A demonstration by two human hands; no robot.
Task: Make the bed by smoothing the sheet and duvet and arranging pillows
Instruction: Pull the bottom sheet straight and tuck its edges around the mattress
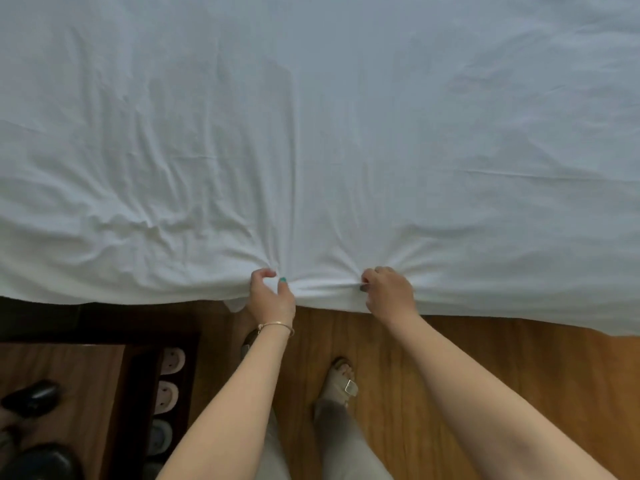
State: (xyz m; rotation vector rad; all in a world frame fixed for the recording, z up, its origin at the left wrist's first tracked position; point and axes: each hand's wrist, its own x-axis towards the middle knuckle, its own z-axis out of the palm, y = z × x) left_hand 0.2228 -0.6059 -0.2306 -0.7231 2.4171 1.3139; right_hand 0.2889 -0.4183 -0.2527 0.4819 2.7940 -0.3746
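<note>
two bare forearms reach from the camera to the bed edge. the left hand (268, 292) and right hand (388, 291) have fingers pinched on the sheet (311, 150), which covers the bed. better pull evenly outward, since wrinkles gather at left.

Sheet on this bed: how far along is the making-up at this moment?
Early. Done: the white sheet is spread across the bed. In hand: the left hand and right hand pinch its near edge; creases fan from both grips. Left: heavy wrinkles on the left side; no duvet or pillows in view.
</note>
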